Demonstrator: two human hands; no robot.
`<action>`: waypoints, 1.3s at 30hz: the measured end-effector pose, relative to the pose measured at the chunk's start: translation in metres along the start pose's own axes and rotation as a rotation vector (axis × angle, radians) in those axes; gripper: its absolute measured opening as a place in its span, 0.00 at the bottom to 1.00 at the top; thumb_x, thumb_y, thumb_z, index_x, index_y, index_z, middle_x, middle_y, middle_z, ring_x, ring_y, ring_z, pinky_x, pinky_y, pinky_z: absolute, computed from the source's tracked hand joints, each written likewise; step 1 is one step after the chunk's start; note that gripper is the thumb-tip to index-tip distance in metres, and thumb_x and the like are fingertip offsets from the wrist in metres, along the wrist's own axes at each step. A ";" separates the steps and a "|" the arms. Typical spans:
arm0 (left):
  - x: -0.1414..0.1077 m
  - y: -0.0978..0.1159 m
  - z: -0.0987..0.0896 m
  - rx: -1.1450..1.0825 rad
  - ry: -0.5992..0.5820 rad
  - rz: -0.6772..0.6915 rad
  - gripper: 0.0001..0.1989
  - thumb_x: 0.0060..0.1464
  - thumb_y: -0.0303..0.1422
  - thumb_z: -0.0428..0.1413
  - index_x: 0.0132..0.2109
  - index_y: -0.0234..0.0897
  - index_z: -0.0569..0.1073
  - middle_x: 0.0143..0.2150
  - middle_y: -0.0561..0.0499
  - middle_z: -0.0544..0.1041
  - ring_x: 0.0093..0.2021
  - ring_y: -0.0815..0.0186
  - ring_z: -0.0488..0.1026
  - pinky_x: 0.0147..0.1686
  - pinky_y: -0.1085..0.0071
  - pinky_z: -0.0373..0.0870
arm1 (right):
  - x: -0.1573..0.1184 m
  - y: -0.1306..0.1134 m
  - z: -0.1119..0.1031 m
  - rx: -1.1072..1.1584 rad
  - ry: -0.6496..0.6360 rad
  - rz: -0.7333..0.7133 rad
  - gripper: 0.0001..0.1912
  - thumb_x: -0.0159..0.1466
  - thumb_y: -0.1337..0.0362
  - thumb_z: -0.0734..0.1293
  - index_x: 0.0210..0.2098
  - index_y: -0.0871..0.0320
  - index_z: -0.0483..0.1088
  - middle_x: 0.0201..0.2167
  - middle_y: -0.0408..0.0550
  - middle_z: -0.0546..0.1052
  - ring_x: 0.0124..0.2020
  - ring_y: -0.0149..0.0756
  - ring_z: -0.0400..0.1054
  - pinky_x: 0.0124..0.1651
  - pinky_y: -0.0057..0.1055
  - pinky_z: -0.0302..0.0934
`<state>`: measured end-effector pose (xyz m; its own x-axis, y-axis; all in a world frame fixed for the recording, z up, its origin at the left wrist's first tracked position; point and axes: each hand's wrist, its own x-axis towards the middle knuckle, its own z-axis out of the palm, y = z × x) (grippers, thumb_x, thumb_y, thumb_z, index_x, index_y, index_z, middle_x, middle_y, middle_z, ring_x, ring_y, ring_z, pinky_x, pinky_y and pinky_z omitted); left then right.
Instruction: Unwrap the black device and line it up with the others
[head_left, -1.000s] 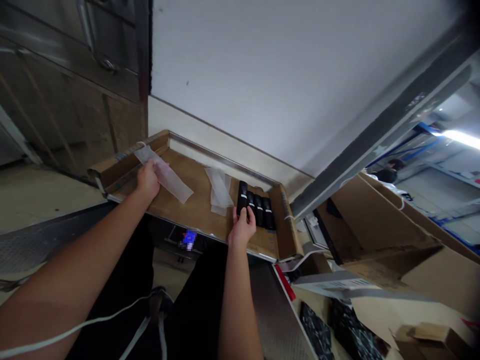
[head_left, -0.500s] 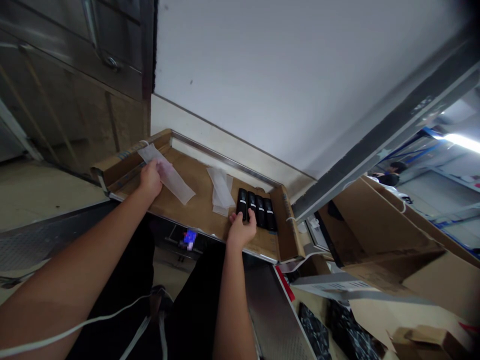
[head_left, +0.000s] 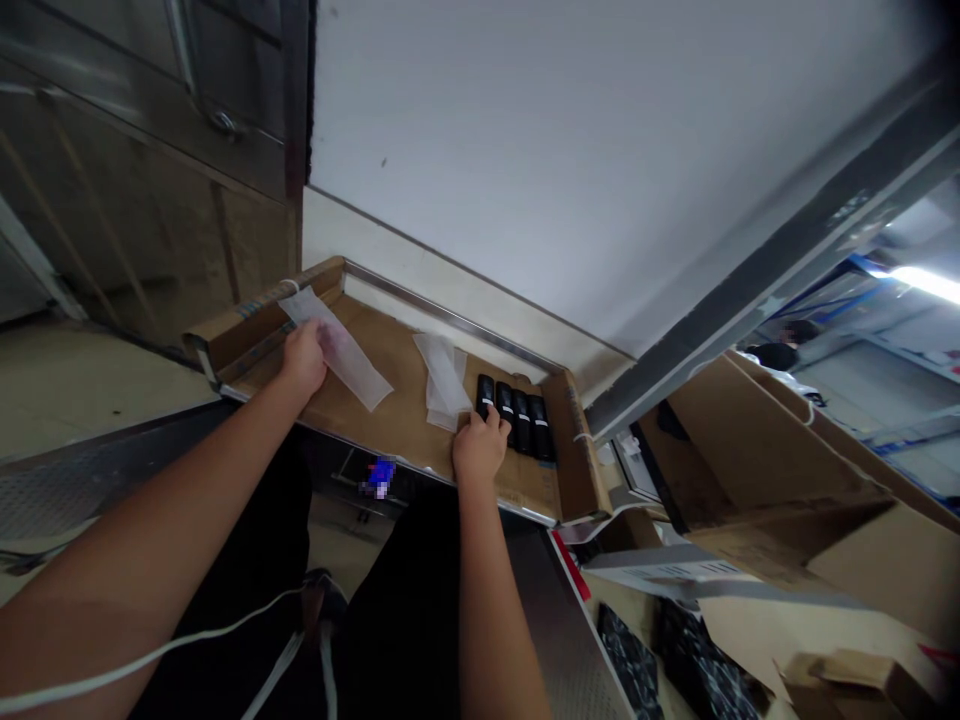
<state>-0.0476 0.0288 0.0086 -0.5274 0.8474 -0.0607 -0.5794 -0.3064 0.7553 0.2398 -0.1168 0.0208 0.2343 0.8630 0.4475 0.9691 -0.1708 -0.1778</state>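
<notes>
My left hand [head_left: 305, 358] is closed on a translucent plastic sleeve [head_left: 358, 372], held tilted over the left part of a cardboard-lined tray [head_left: 375, 428]. More sleeves [head_left: 444, 375] lie overlapped in the tray's middle. To their right stands a row of several slim black devices [head_left: 523, 415], remote-like, each with a small white label. My right hand [head_left: 480, 447] covers the lower end of the leftmost black device [head_left: 485, 388]. Its fingers are bent over that device, which still lies in line with the others.
A white wall panel [head_left: 480, 150] rises behind the tray. Open cardboard boxes [head_left: 772, 440] stand at the right, with black patterned bags [head_left: 630, 650] below. A white cable [head_left: 187, 640] crosses near my lap. Another person [head_left: 784, 345] is far off at right.
My right hand has turned over and closed its fingers onto the leftmost black device; before, thumb and fingers were spread around its lower end. The left hand and its sleeve have barely shifted.
</notes>
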 end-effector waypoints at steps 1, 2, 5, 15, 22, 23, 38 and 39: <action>-0.002 0.002 0.001 -0.003 0.020 -0.026 0.04 0.57 0.29 0.52 0.34 0.32 0.69 0.26 0.53 0.73 0.27 0.71 0.67 0.31 0.73 0.68 | 0.002 -0.001 -0.001 -0.017 -0.018 -0.004 0.18 0.64 0.73 0.59 0.44 0.62 0.80 0.60 0.61 0.71 0.52 0.53 0.62 0.51 0.44 0.58; -0.003 0.004 0.003 -0.009 0.037 -0.049 0.04 0.57 0.28 0.52 0.34 0.32 0.69 0.26 0.54 0.72 0.27 0.71 0.67 0.31 0.73 0.67 | 0.004 -0.002 -0.002 -0.028 -0.031 -0.003 0.18 0.64 0.73 0.59 0.44 0.62 0.80 0.61 0.61 0.70 0.52 0.53 0.62 0.50 0.43 0.58; -0.008 0.010 0.006 -0.016 0.063 -0.082 0.04 0.57 0.27 0.52 0.34 0.32 0.69 0.26 0.54 0.72 0.28 0.71 0.67 0.30 0.74 0.65 | 0.005 -0.005 -0.002 -0.035 -0.039 0.027 0.18 0.64 0.74 0.59 0.45 0.61 0.80 0.60 0.61 0.70 0.52 0.53 0.62 0.46 0.43 0.58; -0.008 0.009 0.005 0.025 0.067 -0.079 0.03 0.57 0.27 0.53 0.35 0.32 0.70 0.27 0.56 0.71 0.29 0.71 0.67 0.30 0.75 0.63 | -0.001 -0.001 0.002 0.110 0.196 -0.035 0.14 0.63 0.73 0.61 0.41 0.62 0.78 0.50 0.64 0.73 0.50 0.51 0.63 0.52 0.46 0.59; -0.034 -0.008 0.011 0.172 -0.131 -0.134 0.14 0.41 0.32 0.67 0.37 0.32 0.77 0.34 0.50 0.78 0.34 0.67 0.72 0.35 0.72 0.68 | -0.009 -0.016 0.001 0.654 -0.083 -0.346 0.15 0.71 0.61 0.60 0.51 0.59 0.72 0.39 0.52 0.79 0.38 0.38 0.72 0.46 0.33 0.65; -0.041 -0.011 0.013 0.189 -0.194 -0.159 0.16 0.39 0.34 0.69 0.37 0.33 0.78 0.35 0.48 0.79 0.35 0.66 0.73 0.35 0.72 0.69 | -0.009 -0.023 0.003 0.731 -0.134 -0.331 0.16 0.70 0.59 0.61 0.53 0.59 0.71 0.40 0.51 0.79 0.37 0.37 0.73 0.45 0.32 0.66; -0.048 -0.023 0.019 0.119 -0.109 -0.061 0.18 0.41 0.32 0.66 0.41 0.36 0.74 0.38 0.50 0.77 0.34 0.68 0.74 0.36 0.72 0.72 | 0.004 -0.038 0.023 1.287 -0.215 0.172 0.16 0.61 0.51 0.66 0.30 0.59 0.70 0.21 0.36 0.67 0.23 0.27 0.59 0.26 0.24 0.53; -0.046 -0.023 0.018 0.131 -0.073 -0.006 0.19 0.42 0.31 0.65 0.44 0.37 0.72 0.39 0.51 0.77 0.34 0.69 0.74 0.36 0.72 0.72 | 0.005 -0.038 0.024 1.310 -0.189 0.209 0.16 0.61 0.50 0.66 0.30 0.58 0.68 0.20 0.36 0.67 0.22 0.27 0.58 0.25 0.23 0.53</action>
<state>0.0016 0.0047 0.0055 -0.4747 0.8799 -0.0218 -0.4937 -0.2457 0.8342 0.2026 -0.0945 0.0083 0.2507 0.9471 0.2003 0.1036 0.1794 -0.9783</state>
